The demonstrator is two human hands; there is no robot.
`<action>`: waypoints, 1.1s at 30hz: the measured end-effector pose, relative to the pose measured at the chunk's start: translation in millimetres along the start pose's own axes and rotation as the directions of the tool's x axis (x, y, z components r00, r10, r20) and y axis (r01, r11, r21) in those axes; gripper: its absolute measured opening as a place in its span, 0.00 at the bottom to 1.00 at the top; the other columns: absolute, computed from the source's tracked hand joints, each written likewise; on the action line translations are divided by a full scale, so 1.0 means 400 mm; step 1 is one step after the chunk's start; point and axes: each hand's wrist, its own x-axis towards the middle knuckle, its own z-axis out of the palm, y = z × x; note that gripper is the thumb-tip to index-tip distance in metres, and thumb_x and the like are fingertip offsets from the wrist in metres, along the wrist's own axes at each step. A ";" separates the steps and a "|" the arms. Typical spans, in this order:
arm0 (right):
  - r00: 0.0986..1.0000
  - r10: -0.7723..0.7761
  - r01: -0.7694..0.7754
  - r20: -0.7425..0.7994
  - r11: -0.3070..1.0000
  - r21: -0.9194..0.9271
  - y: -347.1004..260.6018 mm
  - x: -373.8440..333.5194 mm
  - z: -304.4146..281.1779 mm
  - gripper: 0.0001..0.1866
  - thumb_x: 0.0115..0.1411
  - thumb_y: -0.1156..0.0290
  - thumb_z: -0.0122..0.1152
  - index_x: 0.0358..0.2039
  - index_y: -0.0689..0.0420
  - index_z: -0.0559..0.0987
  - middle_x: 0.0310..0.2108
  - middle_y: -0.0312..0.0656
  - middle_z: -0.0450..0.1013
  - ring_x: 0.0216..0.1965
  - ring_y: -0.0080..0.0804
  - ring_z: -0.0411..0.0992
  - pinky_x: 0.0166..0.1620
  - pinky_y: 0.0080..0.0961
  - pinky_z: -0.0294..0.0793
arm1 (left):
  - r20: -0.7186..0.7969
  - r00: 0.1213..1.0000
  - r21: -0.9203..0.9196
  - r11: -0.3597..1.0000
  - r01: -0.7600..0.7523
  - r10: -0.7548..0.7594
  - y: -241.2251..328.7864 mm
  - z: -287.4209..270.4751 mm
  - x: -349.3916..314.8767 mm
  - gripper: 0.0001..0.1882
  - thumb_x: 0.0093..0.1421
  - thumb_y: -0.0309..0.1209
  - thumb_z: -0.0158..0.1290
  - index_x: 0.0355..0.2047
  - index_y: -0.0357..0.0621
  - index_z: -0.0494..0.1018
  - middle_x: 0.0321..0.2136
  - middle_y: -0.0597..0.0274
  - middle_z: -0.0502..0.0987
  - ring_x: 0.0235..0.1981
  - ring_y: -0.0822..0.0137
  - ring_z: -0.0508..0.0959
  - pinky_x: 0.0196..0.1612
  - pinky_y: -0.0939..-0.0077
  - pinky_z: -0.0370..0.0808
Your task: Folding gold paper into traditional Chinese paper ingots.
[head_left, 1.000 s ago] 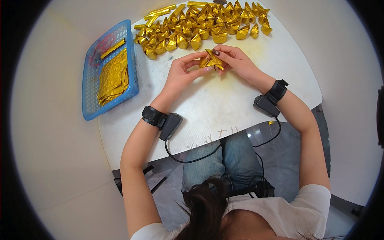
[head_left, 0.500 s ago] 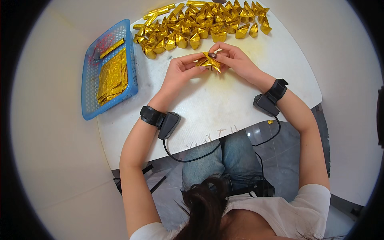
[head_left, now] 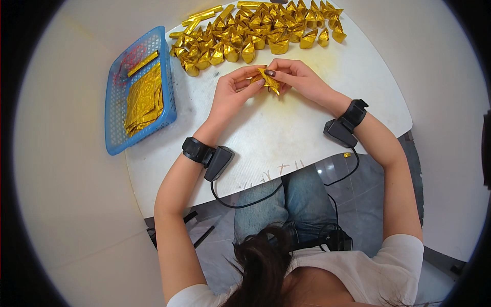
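Observation:
Over the middle of the white table, a piece of folded gold foil paper [head_left: 269, 83] with pointed corners is pinched between both hands. My left hand [head_left: 238, 88] grips its left side, thumb in front and fingers behind. My right hand [head_left: 299, 79] holds the right side, its thumb pressing on the upper part of the foil. Fingers hide some of the folds. Just beyond the hands lies a crowd of finished gold paper ingots [head_left: 279, 43], boat-shaped with raised tips.
A blue plastic basket [head_left: 170, 97] at the left holds a stack of gold foil sheets [head_left: 144, 100] and a rolled gold strip [head_left: 143, 63]. More gold strips [head_left: 203, 14] lie at the far left of the white table [head_left: 327, 133]. Black wrist devices with cables hang from both wrists.
The left thumb has shifted right and up onto the foil. The paper has turned a little, and its pointed corner is angled more downward between the fingers.

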 end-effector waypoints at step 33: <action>0.992 0.047 -0.057 -0.119 0.995 -0.087 -0.012 -0.016 0.007 0.15 0.60 0.73 0.54 0.48 0.53 0.67 0.25 0.31 0.72 0.26 0.14 0.70 0.28 0.12 0.71 | -0.063 0.998 -0.085 0.996 0.024 -0.030 0.022 0.024 -0.008 0.18 0.61 0.26 0.52 0.51 0.37 0.67 0.42 0.54 0.78 0.39 0.72 0.79 0.42 0.81 0.76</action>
